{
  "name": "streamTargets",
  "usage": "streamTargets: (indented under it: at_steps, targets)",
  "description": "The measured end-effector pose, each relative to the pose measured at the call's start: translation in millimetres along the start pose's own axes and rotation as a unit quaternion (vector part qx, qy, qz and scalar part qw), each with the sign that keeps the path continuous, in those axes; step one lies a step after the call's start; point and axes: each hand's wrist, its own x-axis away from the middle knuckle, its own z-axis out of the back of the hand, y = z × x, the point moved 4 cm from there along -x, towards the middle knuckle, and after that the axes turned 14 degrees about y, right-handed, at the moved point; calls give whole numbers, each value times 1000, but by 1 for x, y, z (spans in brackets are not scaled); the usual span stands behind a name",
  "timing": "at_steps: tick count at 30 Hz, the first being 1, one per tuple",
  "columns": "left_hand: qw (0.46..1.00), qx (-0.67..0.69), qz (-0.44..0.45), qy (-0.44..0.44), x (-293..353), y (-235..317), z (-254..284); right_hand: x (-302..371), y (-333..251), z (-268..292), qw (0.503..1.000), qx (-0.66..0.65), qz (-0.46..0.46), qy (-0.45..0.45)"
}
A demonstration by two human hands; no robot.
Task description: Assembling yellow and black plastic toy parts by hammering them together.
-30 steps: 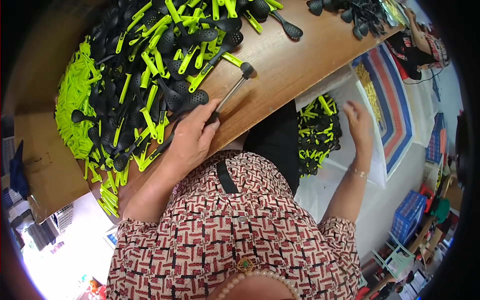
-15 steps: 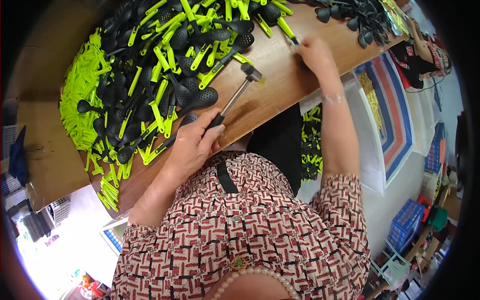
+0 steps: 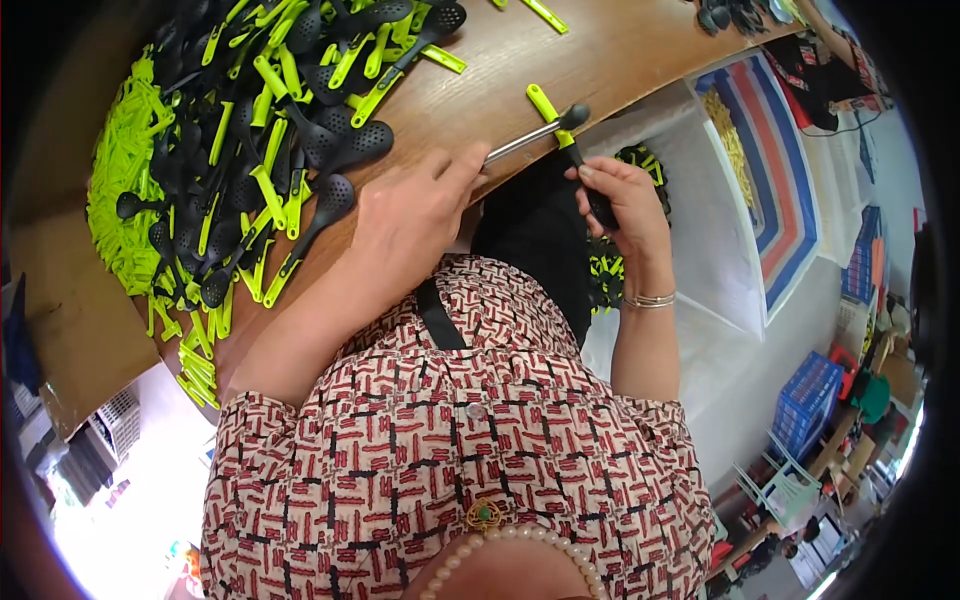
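Note:
My left hand (image 3: 420,205) is closed round the grip of a hammer (image 3: 522,141), whose shaft points to the right over the table's front edge. Its dark head lies across the green handle of a kitchen spoon (image 3: 541,103); whether they touch, I cannot tell. My right hand (image 3: 625,195) grips that spoon near its black end, with the green handle pointing away from me over the tabletop. The fingers partly cover the spoon's black head. To the left of my left hand lies a slotted spoon (image 3: 334,197) with a green-and-black handle, at the edge of the heap.
A heap of black slotted spoons (image 3: 330,140) with green handles covers the table's left side, beside a pile of loose green handles (image 3: 120,180). More black spoon heads (image 3: 722,18) lie at the far right. A striped sack (image 3: 770,190) stands right of the table (image 3: 500,75).
My right hand has drawn the spoon back toward me and turned it up. My left hand has swung the hammer rightward, so its head is now at the spoon's handle.

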Motion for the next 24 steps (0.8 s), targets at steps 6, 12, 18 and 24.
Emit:
streamTargets:
  at_steps: [6,12,18,24]
  targets:
    - [998,2,-25,64,-4,-3,5,-3,0,3,1000,14,7,-4]
    - [997,-59,-9,41,-8,-16,1,1,-6,5,999,43,16,-9]
    - [988,79,132,10,-5,-21,23,-10,-26,95,932,273,194,141]
    - [978,126,168,-1,21,-24,16,-76,-124,-6,792,352,456,201]
